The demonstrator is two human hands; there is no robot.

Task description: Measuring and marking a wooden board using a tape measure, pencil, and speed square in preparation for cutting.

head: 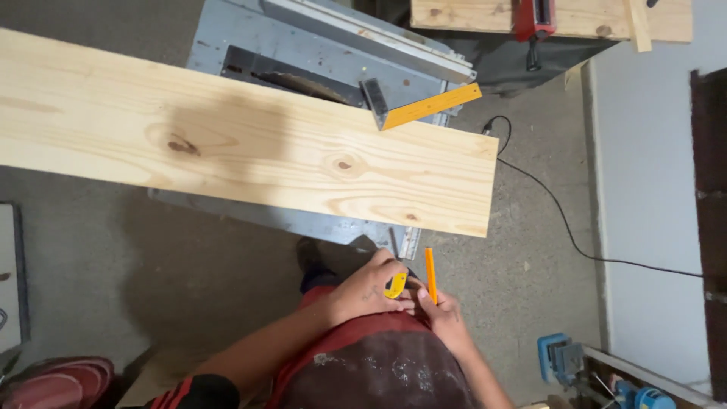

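In the lower middle of the frame the two hands meet close to the body. The left hand (369, 291) closes its fingers around a small yellow tape measure (396, 285), so only a part of the case shows between the fingers. The right hand (445, 314) touches it from the right side and pinches an orange pencil (430, 274) between thumb and fingers; both hands are shut on their things.

The pencil stands almost upright in the picture – its long axis runs from the hand toward the top of the frame, and the free end points at the near edge of the long pine board (250, 144). The board lies across the grey table saw (318, 68), its long axis going from the left edge of the frame down to the right, where its cut end stops. A square with an orange blade (424, 106) rests at the far edge of the board.

I judge that the step is preparing to measure and mark – the tape looks not yet pulled out, and the next move calls for carrying both tools up to the board
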